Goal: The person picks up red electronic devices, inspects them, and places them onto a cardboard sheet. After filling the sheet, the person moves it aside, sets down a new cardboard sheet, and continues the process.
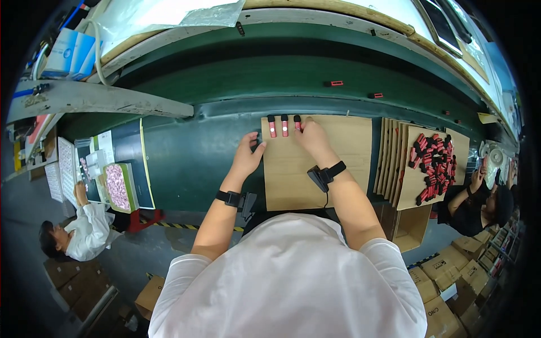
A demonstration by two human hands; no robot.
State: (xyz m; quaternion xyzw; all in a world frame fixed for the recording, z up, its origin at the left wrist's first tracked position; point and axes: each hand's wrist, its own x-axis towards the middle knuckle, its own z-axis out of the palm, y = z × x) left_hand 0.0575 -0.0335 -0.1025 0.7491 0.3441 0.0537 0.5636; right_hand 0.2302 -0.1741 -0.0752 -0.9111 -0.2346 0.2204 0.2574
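A flat cardboard sheet (318, 180) lies on the green bench in front of me. Along its far left edge stand two small red pieces with black caps and a pale round spot, one at the left (272, 127) and one beside it (284, 126). A third black-capped red piece (297, 120) is pinched in the fingers of my right hand (313, 139), which partly cover it. My left hand (247, 156) is just off the sheet's left edge, thumb and fingers apart, holding nothing I can see. Both wrists wear black straps.
Stacked cardboard sheets (389, 160) stand at the right, with a heap of black-capped red pieces (433, 169) on top. Several more lie on the far green ledge, one red piece (336, 83) among them. A tray of pinkish pieces (117, 186) sits left. People work at both sides.
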